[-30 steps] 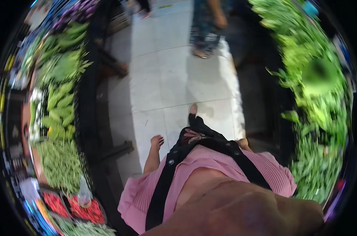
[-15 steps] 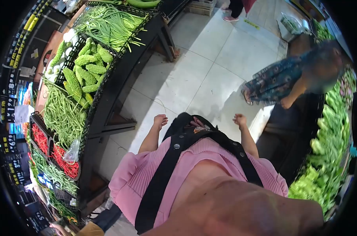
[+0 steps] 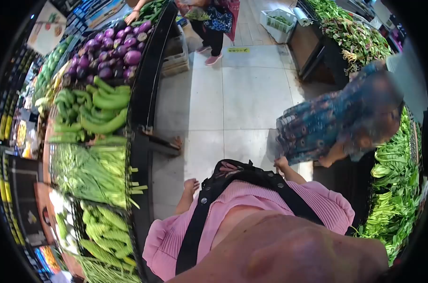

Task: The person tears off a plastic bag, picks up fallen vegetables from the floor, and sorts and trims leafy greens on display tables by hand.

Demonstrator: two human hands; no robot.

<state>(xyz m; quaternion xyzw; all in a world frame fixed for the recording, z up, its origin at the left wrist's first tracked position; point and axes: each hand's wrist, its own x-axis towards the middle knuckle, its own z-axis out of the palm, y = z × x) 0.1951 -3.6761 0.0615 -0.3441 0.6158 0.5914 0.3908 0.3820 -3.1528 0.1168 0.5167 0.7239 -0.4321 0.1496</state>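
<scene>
My left hand [image 3: 191, 185] hangs beside my hip, over the floor tiles, holding nothing. Its fingers are loosely bent and a little apart. On my other side, my right hand [image 3: 281, 163] is also low with loosely bent fingers and nothing visible in it. In the view it lies at the hem of a nearby person's dark patterned skirt [image 3: 308, 127]; whether they touch I cannot tell. Between my hands, a black bag [image 3: 232, 166] hangs at my front, below dark straps over my pink top.
To the left, a long stand holds eggplants [image 3: 105, 54], long green peppers [image 3: 103, 108], leafy stalks [image 3: 89, 170] and bitter melons [image 3: 108, 231]. Leafy greens [image 3: 393, 179] line the right side. Ahead are another person [image 3: 214, 33] and a white crate [image 3: 280, 26] of greens.
My view has moved forward along the aisle: the bitter melons are now lower left and eggplants show ahead. The person in the patterned skirt is nearer my right hand. Both hands stay low.
</scene>
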